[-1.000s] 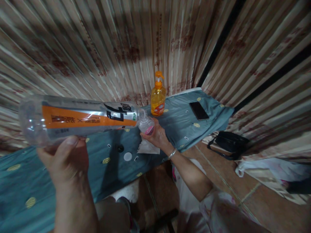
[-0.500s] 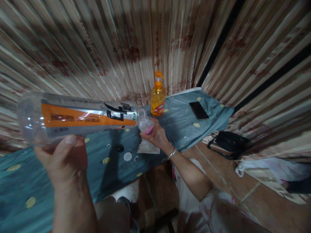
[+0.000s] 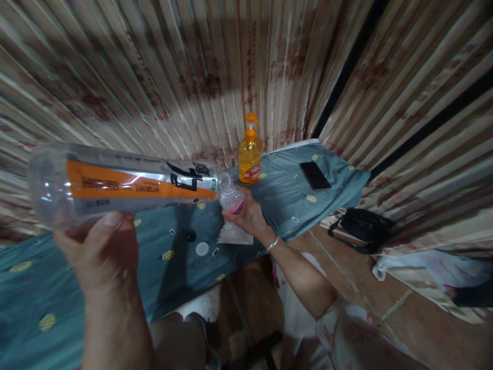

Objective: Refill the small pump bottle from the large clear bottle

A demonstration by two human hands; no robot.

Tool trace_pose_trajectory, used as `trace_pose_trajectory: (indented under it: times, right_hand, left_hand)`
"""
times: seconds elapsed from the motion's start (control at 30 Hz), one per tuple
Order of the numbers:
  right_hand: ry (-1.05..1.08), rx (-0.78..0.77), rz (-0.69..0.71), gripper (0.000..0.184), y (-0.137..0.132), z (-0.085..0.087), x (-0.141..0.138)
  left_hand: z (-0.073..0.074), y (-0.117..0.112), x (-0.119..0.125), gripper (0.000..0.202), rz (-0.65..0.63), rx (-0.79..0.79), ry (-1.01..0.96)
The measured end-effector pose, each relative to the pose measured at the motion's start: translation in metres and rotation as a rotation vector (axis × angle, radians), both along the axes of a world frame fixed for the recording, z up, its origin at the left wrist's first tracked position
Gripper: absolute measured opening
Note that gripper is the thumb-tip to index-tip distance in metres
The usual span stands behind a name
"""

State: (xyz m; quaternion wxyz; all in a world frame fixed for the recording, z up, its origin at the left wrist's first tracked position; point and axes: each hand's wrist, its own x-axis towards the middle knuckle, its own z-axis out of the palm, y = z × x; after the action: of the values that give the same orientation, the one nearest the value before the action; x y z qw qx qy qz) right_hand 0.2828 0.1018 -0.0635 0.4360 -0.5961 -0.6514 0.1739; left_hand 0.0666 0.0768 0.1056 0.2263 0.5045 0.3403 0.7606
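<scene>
My left hand (image 3: 103,241) is closed round the underside of a large clear plastic bottle (image 3: 138,180) with an orange and silver label. The bottle lies nearly level, its base to the left and its neck pointing right. My right hand (image 3: 250,213) grips a small clear bottle (image 3: 233,201) with a pink label, tilted toward the large one. The two bottle mouths meet; whether liquid passes between them I cannot make out. Below my right hand lies a whitish piece of paper or cloth (image 3: 235,234). A black cap (image 3: 190,235) and a white round lid (image 3: 202,249) rest nearby.
An orange pump bottle (image 3: 250,159) stands at the back of the teal-covered table (image 3: 277,200), by a pleated curtain (image 3: 215,87). A black phone (image 3: 315,176) lies on the right. On the floor beyond sit a black bag (image 3: 364,226) and a white plastic bag (image 3: 412,264).
The large bottle has turned slightly in my left hand, its base a little higher. My right hand and the small bottle hold nearly the same place.
</scene>
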Motion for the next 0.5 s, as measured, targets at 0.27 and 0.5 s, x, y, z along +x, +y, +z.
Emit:
trace_pose_trajectory:
  times: [0.27,0.5]
  right_hand:
    - [0.02,-0.003,0.005,0.087,-0.0001,0.0008,0.0002]
    - [0.021,-0.014,0.018,0.087,-0.0008,0.0034,0.001]
  left_hand:
    - [0.0032,0.0004,0.0001,0.083,-0.012,-0.002,0.013]
    - [0.0061,0.0014,0.0026,0.086,-0.035,0.013,0.007]
